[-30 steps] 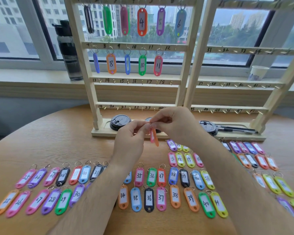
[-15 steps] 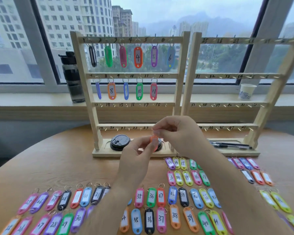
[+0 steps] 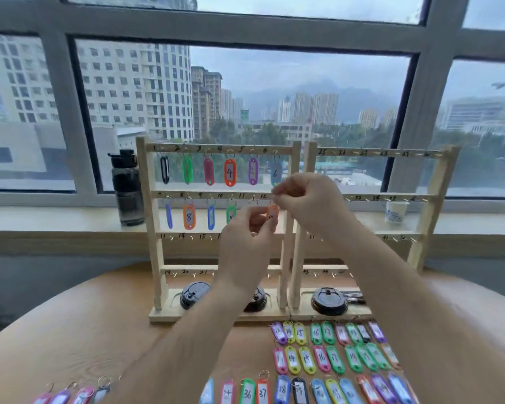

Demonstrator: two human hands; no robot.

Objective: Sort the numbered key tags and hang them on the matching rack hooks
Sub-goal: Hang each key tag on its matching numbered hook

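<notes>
both hands are raised in front of the left rack, at the right end of its second rail, by the hook marked 12. the left hand pinches the lower body of the orange tag between thumb and curled fingertips, holding it roughly upright just under that rail; its number is covered by the fingers. the right hand sits just above and to the right, fingers tightly curled, thumb and forefinger closed together at the top of the tag where its ring would be. the ring is too small and blurred to tell whether it is on the hook. the two hands are nearly touching, with only the tag between them. the hung tags fill the top rail, six in a row, and four more show on the second rail to the left of the hands. the right rack stands just beside the left one, both along the far edge of the table. loose tags lie in rows at the near right of the table, just in front of the rack bases, with a few more at the near left edge. black lids and pens rest in the racks' base trays. a dark bottle and a paper cup stand on the sill behind.
</notes>
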